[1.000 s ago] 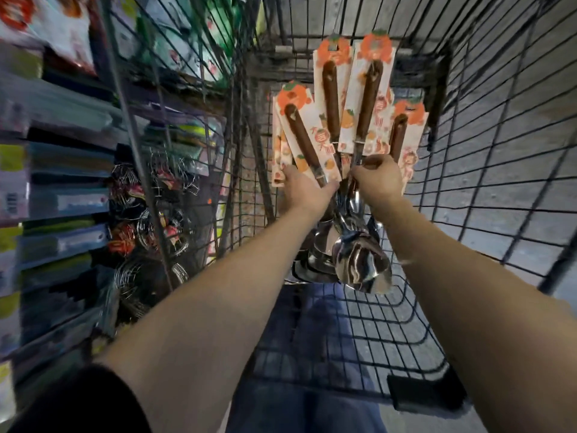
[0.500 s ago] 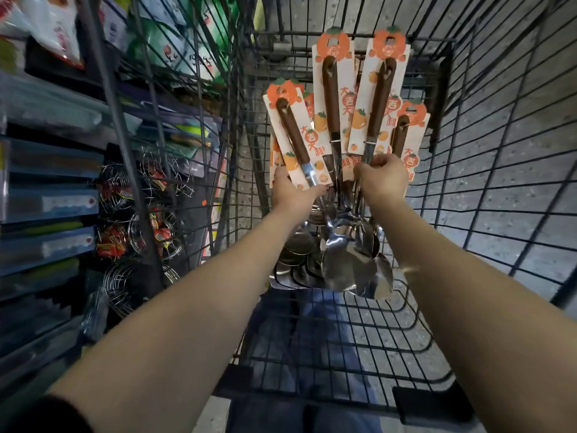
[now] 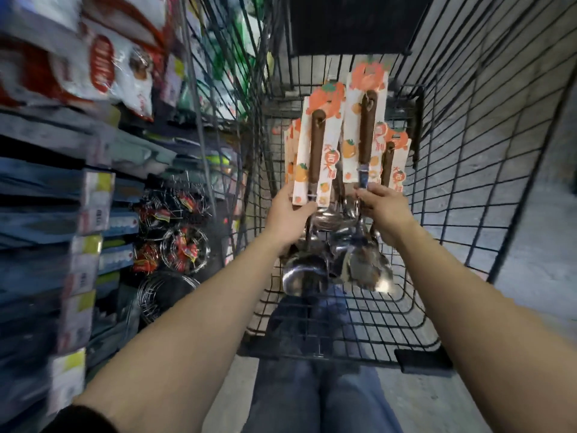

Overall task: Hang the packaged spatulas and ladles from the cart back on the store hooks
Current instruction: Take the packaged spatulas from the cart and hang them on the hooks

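Observation:
Both hands hold a bunch of packaged ladles and spatulas upright above the black wire cart [image 3: 487,170]. Each utensil has a brown handle on a white card printed with orange fruit. My left hand [image 3: 288,210] grips the left packs [image 3: 315,151] at the neck below the cards. My right hand [image 3: 385,210] is closed on the metal stems of the right packs [image 3: 367,129]. Shiny steel bowls and blades [image 3: 337,267] hang below my hands, over the cart floor. How many packs each hand holds is unclear because they overlap.
Store shelving runs along the left: red and white bags [image 3: 103,67] up high, blue boxed goods [image 3: 46,214] lower down, and wire strainers [image 3: 184,245] hanging beside the cart. Grey concrete floor [image 3: 530,245] lies to the right. My legs in jeans [image 3: 315,392] are below the cart.
The bunch has split into two groups, left packs in my left hand and right packs in my right. The view has tilted and shifted, blurring the shelves on the left.

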### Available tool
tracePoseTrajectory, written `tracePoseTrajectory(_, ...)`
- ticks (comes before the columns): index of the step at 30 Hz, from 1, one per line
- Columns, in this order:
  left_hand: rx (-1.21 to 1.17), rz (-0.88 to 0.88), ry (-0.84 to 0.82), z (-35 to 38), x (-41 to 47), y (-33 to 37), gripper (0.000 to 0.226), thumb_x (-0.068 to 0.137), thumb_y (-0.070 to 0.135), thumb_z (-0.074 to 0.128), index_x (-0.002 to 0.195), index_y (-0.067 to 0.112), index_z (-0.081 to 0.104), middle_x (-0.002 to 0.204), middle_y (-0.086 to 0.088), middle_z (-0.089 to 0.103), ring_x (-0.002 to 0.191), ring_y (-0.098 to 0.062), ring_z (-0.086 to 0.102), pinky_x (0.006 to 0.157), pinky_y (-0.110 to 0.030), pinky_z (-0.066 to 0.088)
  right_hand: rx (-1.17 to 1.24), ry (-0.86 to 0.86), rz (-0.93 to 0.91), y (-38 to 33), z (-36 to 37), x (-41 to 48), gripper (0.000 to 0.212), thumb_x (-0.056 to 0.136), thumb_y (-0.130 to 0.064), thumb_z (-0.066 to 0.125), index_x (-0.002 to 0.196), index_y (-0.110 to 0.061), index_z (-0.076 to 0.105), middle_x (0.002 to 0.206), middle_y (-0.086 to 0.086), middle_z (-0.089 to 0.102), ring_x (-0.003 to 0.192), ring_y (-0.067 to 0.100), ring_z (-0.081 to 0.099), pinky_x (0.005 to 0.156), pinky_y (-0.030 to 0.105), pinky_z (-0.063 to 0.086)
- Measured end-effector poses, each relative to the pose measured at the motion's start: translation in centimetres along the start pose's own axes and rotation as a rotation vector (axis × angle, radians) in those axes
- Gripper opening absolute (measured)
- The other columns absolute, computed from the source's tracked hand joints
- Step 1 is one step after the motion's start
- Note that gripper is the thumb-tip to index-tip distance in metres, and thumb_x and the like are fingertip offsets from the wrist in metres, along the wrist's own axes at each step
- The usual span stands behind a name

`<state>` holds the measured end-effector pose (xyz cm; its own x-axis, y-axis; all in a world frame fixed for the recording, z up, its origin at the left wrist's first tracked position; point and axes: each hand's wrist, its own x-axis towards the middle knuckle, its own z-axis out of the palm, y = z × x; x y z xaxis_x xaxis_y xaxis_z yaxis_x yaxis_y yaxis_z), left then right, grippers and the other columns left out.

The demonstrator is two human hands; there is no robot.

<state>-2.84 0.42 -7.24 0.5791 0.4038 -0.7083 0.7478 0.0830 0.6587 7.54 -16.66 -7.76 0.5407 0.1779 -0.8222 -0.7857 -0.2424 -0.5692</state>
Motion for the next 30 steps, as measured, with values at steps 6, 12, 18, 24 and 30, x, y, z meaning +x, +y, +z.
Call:
tracePoseTrajectory(6, -0.146, -0.022, -0.027, -3.2, -6.2, 5.8, 0.033, 0.095, 0.014, 0.07, 0.125, 0.022, 0.06, 0.112, 0.002, 0.074, 0.107, -0.021, 0.07, 0.094, -0.05, 0.059, 0.053, -0.034, -0.054, -3.5, -0.4, -8.4, 0.013, 0.097, -0.005, 0.062, 0.105, 0.0, 0.071, 0.093, 0.009, 0.074, 0.083, 0.021, 0.066, 0.075, 0.03, 0.054)
tracePoseTrajectory(12, -0.136, 0.122, -0.045, -6.3, -13.0, 9.5, 0.031, 0.096, 0.015, 0.07, 0.125, 0.017, 0.059, 0.118, -0.005, 0.073, 0.109, -0.024, 0.07, 0.09, -0.045, 0.061, 0.137, -0.054, -0.075, -6.6, 0.9, -16.7, 0.025, 0.096, 0.002, 0.059, 0.119, 0.003, 0.067, 0.105, 0.014, 0.074, 0.079, 0.018, 0.069, 0.068, 0.028, 0.055)
tracePoseTrajectory(18, -0.105, 0.276, -0.01, -9.6, -20.3, 11.7, 0.025, 0.095, 0.015, 0.072, 0.111, 0.028, 0.06, 0.114, 0.001, 0.073, 0.105, -0.017, 0.07, 0.098, -0.045, 0.055, 0.161, -0.087, -0.156, -8.4, 2.0, -24.0, 0.025, 0.093, 0.004, 0.063, 0.117, 0.006, 0.067, 0.109, 0.02, 0.074, 0.078, 0.02, 0.072, 0.065, 0.029, 0.058)
tracePoseTrajectory(24, -0.097, 0.37, 0.081, -11.3, -27.1, 12.9, 0.025, 0.093, 0.021, 0.074, 0.107, 0.037, 0.06, 0.112, 0.004, 0.075, 0.101, -0.018, 0.072, 0.086, -0.043, 0.061, 0.021, -0.154, -0.317, -9.3, 1.7, -30.5, 0.024, 0.085, 0.0, 0.073, 0.106, 0.011, 0.067, 0.105, 0.027, 0.069, 0.091, 0.033, 0.062, 0.087, 0.043, 0.051)
tracePoseTrajectory(30, -0.162, 0.458, 0.258, -11.5, -36.7, 11.2, 0.027, 0.093, 0.02, 0.074, 0.112, 0.034, 0.06, 0.109, 0.007, 0.074, 0.099, -0.014, 0.071, 0.081, -0.033, 0.057, -0.125, -0.29, -0.45, -9.2, 0.3, -36.1, 0.031, 0.073, -0.017, 0.086, 0.099, -0.003, 0.076, 0.107, 0.022, 0.075, 0.097, 0.035, 0.07, 0.098, 0.052, 0.052)
